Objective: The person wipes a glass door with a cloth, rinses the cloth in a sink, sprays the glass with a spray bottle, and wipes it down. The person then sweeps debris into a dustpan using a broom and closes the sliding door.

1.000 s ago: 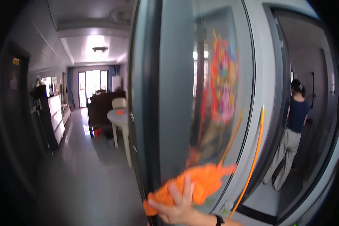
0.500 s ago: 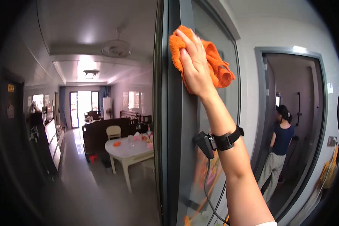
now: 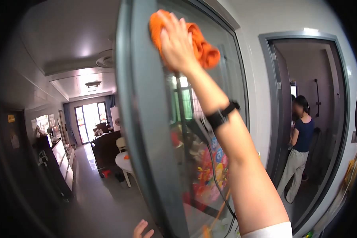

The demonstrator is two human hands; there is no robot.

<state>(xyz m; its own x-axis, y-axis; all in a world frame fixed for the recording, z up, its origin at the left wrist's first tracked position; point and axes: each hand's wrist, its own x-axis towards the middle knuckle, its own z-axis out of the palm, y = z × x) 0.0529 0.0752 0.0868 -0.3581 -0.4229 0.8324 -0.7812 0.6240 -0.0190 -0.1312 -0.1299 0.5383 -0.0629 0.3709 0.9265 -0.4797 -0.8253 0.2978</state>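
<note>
Across the middle of the view stands a glass door [image 3: 166,115] with a grey frame. To its right is a doorway [image 3: 301,36] with a grey surround. Within the doorway stands a person [image 3: 303,133] in a dark blue top and light grey trousers. Left of the glass door, in the room beyond, is a piece of dark furniture [image 3: 105,152]. A white desk [image 3: 122,162] stands close to it, partly covered by the door frame, with a pale chair [image 3: 120,143] beside it. A multicoloured patch [image 3: 204,174] shows in the lower part of the glass; I cannot tell whether it is fixed to the pane or reflected.

My right forearm [image 3: 242,142] extends from the lower right, upward and leftward across the pane. The orange cloth [image 3: 205,51] is at the upper part of the glass door, where frame and pane meet; it is bunched, with a loose fold to the right. My right hand [image 3: 178,44] lies over it, fingers extended and slightly parted, holding the cloth against the surface. My left hand [image 3: 142,229] enters at the lower edge; only parts of its fingers are visible, so I cannot tell how far it is open or whether it holds anything. A black strap [image 3: 221,116] encircles the right forearm. A thin dark cable [image 3: 214,168] hangs below the strap.
</note>
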